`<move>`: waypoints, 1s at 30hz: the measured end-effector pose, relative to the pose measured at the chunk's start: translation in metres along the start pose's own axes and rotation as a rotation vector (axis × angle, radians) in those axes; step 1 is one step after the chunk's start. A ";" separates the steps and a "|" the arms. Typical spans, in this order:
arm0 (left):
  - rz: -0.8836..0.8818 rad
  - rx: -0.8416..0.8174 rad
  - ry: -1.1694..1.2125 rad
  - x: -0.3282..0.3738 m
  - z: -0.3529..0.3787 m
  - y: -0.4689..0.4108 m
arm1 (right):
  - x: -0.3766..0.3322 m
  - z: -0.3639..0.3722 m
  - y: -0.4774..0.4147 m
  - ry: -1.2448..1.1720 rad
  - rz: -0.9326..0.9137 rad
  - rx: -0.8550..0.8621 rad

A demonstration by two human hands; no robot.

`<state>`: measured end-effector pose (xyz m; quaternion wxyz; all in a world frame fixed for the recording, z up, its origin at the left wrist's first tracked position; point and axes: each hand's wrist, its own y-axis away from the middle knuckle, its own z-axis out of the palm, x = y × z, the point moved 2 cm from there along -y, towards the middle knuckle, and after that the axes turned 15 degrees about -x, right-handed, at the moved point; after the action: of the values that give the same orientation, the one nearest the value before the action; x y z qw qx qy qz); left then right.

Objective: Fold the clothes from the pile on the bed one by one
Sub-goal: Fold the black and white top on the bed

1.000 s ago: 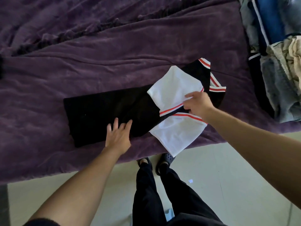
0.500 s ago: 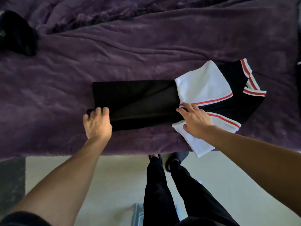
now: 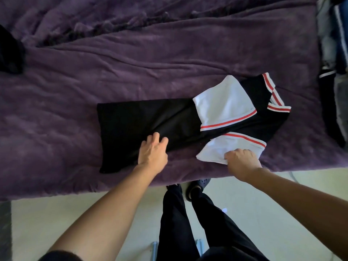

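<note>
Lying seemingly under left hand (image 3: 153,150): shirt (image 3: 131,119)

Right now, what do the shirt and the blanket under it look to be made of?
Shirt: thin, smooth knit, maybe polyester or cotton jersey; matte black body, lies flat with soft creases. Blanket: plush fleece or velour, probably; fuzzy purple nap, soft rolling wrinkles, faint sheen.

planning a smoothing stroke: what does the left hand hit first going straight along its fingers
The left hand meets only more black shirt, then probably purple blanket; the white sleeve lies right of that line.
</note>
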<state>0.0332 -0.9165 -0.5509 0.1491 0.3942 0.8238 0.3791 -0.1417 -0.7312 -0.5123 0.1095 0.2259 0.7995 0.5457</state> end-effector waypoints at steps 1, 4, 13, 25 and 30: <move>0.032 -0.035 -0.001 0.011 -0.001 -0.004 | 0.007 -0.012 0.005 -0.004 -0.001 0.015; 0.043 -0.133 0.073 0.034 0.001 -0.013 | 0.032 -0.068 0.000 -0.069 -0.035 0.205; 0.064 0.140 0.121 0.070 -0.019 -0.015 | 0.146 -0.109 -0.055 -0.733 0.272 0.566; 0.245 -0.132 0.136 0.117 -0.024 -0.070 | 0.162 -0.067 -0.068 -1.574 -0.009 0.492; -0.051 0.090 0.543 0.060 -0.024 -0.020 | 0.088 -0.113 -0.004 -1.205 -0.327 0.605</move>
<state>-0.0298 -0.8908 -0.5463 -0.0853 0.2634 0.8593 0.4301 -0.2677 -0.7833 -0.4668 0.5476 0.3866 0.7401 0.0548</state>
